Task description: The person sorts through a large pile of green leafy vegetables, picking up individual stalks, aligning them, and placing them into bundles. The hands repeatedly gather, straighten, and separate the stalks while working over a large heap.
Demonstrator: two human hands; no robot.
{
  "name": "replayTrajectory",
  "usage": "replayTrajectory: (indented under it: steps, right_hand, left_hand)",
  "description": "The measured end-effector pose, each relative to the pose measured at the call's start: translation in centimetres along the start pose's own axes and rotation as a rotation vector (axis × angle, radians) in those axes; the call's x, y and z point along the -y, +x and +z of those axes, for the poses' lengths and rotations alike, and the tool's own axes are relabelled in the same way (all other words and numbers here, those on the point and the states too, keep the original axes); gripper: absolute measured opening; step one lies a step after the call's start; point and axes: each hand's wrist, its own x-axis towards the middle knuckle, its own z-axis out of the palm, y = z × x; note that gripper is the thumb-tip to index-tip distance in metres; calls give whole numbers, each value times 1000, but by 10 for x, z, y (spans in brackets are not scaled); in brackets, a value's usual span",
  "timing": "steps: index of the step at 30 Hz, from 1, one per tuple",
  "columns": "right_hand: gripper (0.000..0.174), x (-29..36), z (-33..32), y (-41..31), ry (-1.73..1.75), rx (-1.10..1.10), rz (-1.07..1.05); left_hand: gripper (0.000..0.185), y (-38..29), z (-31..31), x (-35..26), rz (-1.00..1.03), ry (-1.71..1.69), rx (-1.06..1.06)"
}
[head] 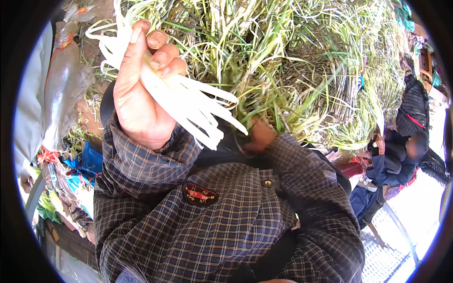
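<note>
My left hand (pixel 150 85) grips a bundle of pale, leek-like stalks (pixel 191 102) and holds it up over my lap. Its cut-looking ends fan out to the lower right, bright and overexposed, while thin curling leaves (pixel 106 39) stick out above my thumb. Lower and nearer the middle, my right hand (pixel 260 136) is blurred, at the near edge of a big heap of green and straw-coloured stalks (pixel 283 70). Leaves partly cover its fingers, so whether it grasps any cannot be told.
At the right, a seated person (pixel 396 155) has a hand on stalks at the heap's edge. A tied clear plastic bag (pixel 62 85) is on the left, above blue plastic (pixel 88 159). Dark netting-like cloth (pixel 412 102) lies at the far right. Soil shows beside the heap.
</note>
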Motion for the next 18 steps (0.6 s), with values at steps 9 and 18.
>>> replayTrajectory:
  steps: [9, 18]
  right_hand:
    - [107, -14, 18, 98, 548, -18, 45]
    - [108, 1, 15, 83, 668, -78, 122]
  left_hand:
    - [10, 4, -2, 5, -48, -11, 5]
    - [11, 6, -2, 7, -25, 63, -53]
